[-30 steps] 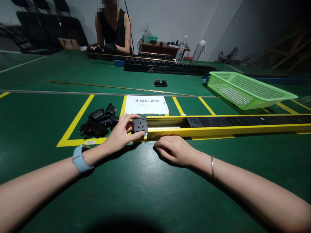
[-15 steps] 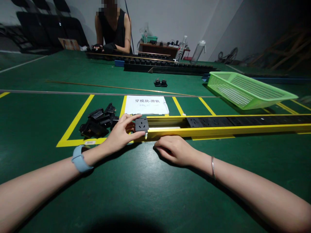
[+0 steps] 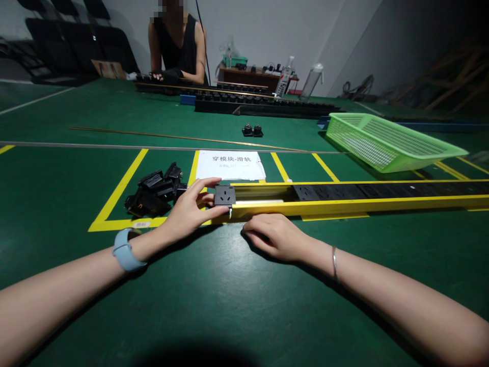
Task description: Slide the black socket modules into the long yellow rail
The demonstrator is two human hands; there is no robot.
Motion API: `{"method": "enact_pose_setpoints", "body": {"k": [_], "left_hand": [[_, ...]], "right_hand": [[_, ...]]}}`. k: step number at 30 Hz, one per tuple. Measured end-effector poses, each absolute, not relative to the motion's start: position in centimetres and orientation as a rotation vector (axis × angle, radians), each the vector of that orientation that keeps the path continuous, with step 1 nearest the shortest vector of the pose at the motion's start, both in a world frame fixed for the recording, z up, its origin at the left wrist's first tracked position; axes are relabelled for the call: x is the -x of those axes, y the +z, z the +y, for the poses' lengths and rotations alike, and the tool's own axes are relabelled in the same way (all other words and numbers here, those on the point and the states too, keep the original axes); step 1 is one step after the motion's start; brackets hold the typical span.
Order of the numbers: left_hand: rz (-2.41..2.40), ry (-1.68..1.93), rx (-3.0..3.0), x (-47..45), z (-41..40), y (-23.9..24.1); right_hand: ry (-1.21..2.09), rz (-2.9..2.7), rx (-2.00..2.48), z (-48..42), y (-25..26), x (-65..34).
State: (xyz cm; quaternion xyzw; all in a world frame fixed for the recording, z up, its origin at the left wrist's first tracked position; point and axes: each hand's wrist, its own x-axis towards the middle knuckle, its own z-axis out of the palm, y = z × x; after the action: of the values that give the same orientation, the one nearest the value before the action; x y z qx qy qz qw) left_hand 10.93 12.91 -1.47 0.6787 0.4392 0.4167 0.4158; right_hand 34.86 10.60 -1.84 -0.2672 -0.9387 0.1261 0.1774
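At the left end of the yellow rail (image 3: 263, 208), a black socket module (image 3: 225, 195) sits partly in the channel. My left hand (image 3: 191, 206) is closed on it, thumb at its lower left edge and the other fingers behind and above. A small pale piece hangs from the rail's end near the thumb. My right hand (image 3: 273, 235) lies on the table with curled fingers, against the rail's front side; nothing shows in it. Farther right in the channel is a row of black socket modules (image 3: 340, 192), with a gap between it and the held one.
A pile of black modules (image 3: 153, 192) lies left of my left hand. Behind the rail are a paper sign (image 3: 231, 165), two black modules (image 3: 252, 130), thin brass rods (image 3: 171, 136) and a green basket (image 3: 389, 145). Across the table sits another person (image 3: 178, 51).
The socket module has slid slightly to the right into the rail, and my left fingers moved a little with it. My right hand has stayed in place.
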Motion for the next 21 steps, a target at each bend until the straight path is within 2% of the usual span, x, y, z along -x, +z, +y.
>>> {"method": "enact_pose_setpoints", "body": {"k": [21], "left_hand": [[0.961,0.939,-1.817,-10.75,12.77,-1.96]], "right_hand": [[0.364,-2.521,0.827,10.43,-2.18,-35.0]]}}
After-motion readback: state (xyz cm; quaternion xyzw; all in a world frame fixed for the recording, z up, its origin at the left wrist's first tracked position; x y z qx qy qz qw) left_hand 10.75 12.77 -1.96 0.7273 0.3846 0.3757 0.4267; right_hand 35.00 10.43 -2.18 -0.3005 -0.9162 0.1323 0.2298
